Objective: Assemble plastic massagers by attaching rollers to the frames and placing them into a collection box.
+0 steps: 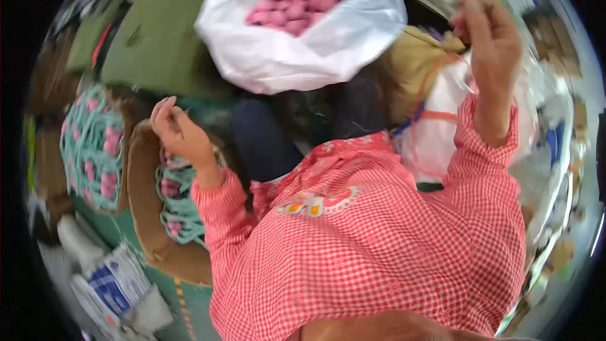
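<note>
My left hand hangs over a cardboard box, its fingers loosely bent and nothing visible in them. In that box lie light-green cords with pink pieces. Raised at the far right is my right hand, with fingers curled in and slightly blurred. Whether something small is pinched there is hidden. Ahead of me, between the two hands, a white plastic bag stands wide at the mouth. Round pink pieces with dark spots fill its middle. Neither hand touches the bag.
A second bundle of green cords with pink pieces sits at the far left. An olive-green covered block stands behind it. Below my right hand are a tan sack and a whitish bag. White packages lie on the green floor.
</note>
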The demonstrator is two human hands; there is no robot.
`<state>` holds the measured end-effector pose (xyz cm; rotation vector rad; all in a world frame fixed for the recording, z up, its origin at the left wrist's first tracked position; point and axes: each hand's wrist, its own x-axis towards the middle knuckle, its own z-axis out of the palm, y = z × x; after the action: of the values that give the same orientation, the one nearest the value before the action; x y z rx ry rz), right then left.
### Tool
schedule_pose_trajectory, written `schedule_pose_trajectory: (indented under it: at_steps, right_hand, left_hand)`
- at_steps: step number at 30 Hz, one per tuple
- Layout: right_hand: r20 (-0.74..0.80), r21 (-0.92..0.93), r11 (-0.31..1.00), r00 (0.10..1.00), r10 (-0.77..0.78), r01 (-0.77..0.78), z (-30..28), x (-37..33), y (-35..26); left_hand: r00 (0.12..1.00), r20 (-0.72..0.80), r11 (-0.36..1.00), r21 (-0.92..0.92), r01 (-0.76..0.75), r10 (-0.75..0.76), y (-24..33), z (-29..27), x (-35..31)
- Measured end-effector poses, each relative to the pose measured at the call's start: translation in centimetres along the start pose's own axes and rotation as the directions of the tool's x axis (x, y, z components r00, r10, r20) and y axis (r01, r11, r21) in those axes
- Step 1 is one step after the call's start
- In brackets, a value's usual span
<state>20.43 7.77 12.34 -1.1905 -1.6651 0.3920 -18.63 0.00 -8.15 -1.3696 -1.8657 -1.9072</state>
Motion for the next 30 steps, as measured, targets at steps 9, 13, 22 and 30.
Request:
schedule_pose_trajectory:
  at_steps: [9,13,22,30]
  right_hand:
    - [0.286,-0.957,0.187,0.813,0.507,0.220,-21.0,-1.6,18.5]
    - [0.293,-0.955,0.202,0.811,0.507,0.219,-21.3,-8.6,27.4]
    - [-0.718,-0.696,-0.183,0.669,0.193,-0.695,-23.8,-10.3,28.0]
    - [-0.525,-0.825,-0.279,0.849,0.053,-0.493,-35.5,-14.4,39.2]
  left_hand:
    - [0.568,0.607,0.769,-0.115,-0.629,0.556,12.4,11.0,2.5]
    - [0.520,0.693,0.645,0.104,-0.757,0.499,10.7,12.6,1.0]
    - [0.523,0.696,0.708,0.030,-0.706,0.492,11.4,12.1,0.4]
    - [0.521,0.755,0.729,0.086,-0.679,0.397,11.4,12.9,0.6]
